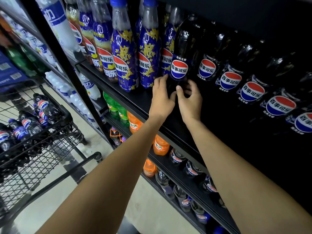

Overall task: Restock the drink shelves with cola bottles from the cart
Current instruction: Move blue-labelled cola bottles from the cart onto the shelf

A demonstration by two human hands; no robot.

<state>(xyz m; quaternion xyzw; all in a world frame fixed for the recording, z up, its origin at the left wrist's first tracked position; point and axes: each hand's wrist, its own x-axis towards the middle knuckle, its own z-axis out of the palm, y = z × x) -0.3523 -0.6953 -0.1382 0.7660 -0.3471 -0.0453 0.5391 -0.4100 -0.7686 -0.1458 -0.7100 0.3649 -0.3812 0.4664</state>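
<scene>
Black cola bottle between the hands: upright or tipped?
Upright. The black cola bottle stands neck up on the shelf, parallel to the neighbouring bottles.

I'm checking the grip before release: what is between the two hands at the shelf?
Head view: the lower body of a black cola bottle stands between the left hand and right hand, both hands against it.

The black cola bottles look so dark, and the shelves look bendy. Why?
Head view: the dark plastic cola bottles sit in shadow against the black metal shelf, only labels and glints showing; its wide-angle lens curves the shelf edges; the far-left edge is blurred.
</scene>
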